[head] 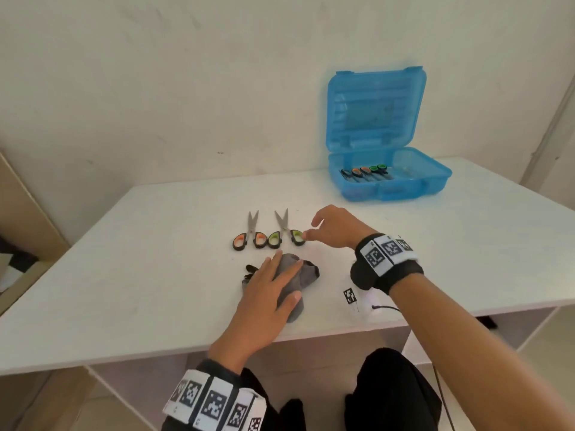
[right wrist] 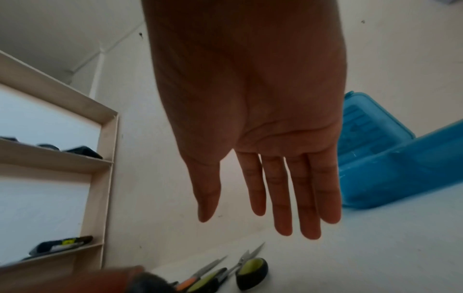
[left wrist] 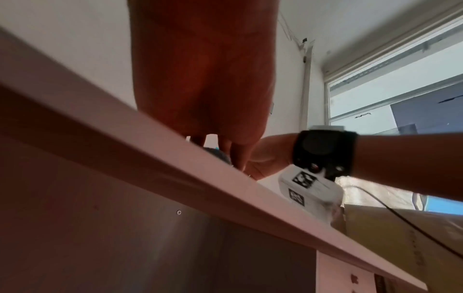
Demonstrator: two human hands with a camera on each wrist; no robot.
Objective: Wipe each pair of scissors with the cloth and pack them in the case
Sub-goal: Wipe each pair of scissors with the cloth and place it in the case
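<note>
Green-handled scissors [head: 287,233] lie at frame centre on the table [head: 155,259], just right of the orange-handled scissors [head: 249,236]. Right hand [head: 334,227] hovers at the green loop, fingers extended and released, grasping nothing. Left hand [head: 264,293] lies flat on the grey cloth [head: 306,272], fingers straight.

Judgement: the scissors are light and stiff, with slick steel blades and sharp tips; take them by the handle loops.

Blue case [head: 389,178], upper right, stands open; several packed scissors lie in its base, handles toward the frame's top.
</note>
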